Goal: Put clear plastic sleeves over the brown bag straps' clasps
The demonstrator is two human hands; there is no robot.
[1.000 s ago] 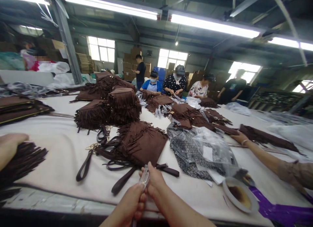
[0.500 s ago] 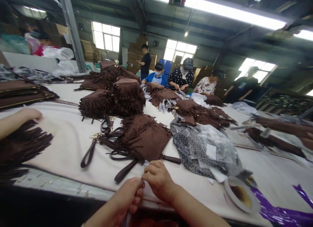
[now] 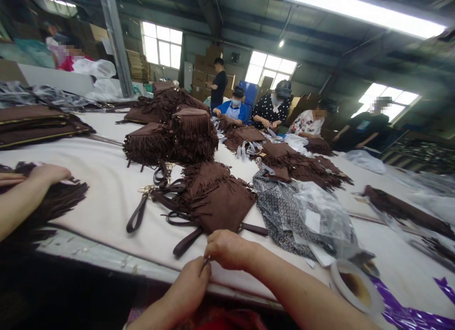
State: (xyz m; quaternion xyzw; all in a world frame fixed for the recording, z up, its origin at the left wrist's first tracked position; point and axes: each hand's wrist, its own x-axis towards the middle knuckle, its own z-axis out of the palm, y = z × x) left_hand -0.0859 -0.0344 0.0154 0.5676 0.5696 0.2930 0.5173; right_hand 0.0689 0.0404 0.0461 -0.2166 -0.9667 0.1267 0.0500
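My left hand [image 3: 192, 283] is closed at the table's front edge, its thumb and fingers pressed together. My right hand [image 3: 225, 248] is closed too, fingertips meeting those of the left. A thin dark sliver [image 3: 205, 261] shows between them; the rest is hidden by my fingers. Just beyond the hands lies a brown fringed bag [image 3: 225, 202], with a dark wrist strap [image 3: 186, 243] reaching toward me. Another looped wrist strap [image 3: 137, 217] with gold clasps lies to its left.
A co-worker's hand [image 3: 51, 172] is on brown fringe [image 3: 71, 197] at left. Stacked fringed bags [image 3: 194, 135] stand behind. Right are patterned cloth [image 3: 273, 211], clear plastic [image 3: 320, 211], a tape roll [image 3: 355, 285] and purple plastic [image 3: 415, 316]. Several people work across the table.
My hands stay together, the right turned more over the left. The co-worker's hand at left has come down onto the fringe. The whole view has shifted slightly.
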